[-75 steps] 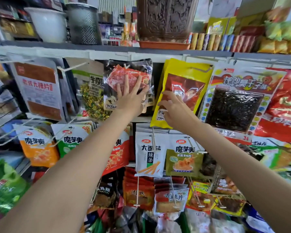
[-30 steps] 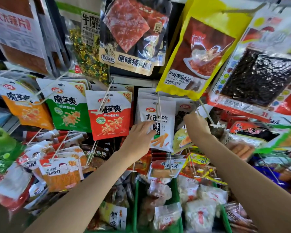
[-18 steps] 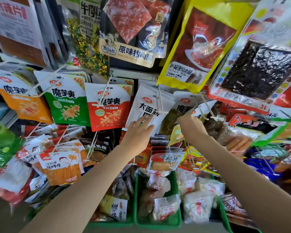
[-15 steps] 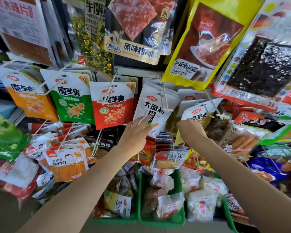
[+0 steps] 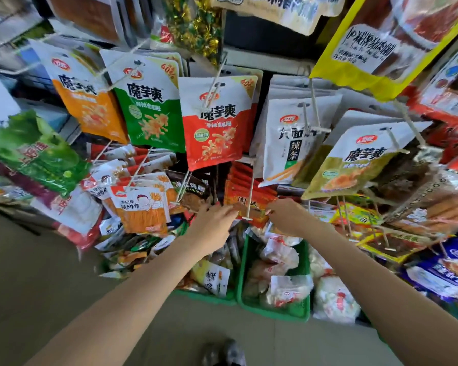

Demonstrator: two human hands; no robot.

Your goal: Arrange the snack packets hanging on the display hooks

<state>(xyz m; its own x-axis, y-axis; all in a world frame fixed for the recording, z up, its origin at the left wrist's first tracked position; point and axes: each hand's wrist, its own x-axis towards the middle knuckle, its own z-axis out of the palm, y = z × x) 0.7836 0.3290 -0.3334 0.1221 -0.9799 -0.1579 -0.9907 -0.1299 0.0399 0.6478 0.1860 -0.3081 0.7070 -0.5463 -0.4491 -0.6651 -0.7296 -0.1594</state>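
Both hands reach a stack of red snack packets [image 5: 251, 198] hanging on a white display hook [image 5: 250, 199] in the rack's lower middle row, the left hand [image 5: 214, 220] pinching its left edge and the right hand [image 5: 286, 216] gripping its right edge, above a green basket [image 5: 299, 314].

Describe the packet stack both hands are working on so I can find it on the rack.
Start at the row of white-topped pouches and find the red and white pouch in its middle. Straight below it hangs a stack of red-orange packets on a white hook, between the left hand and right hand. Unlike the dark brown packets to its left, these are bright red-orange.
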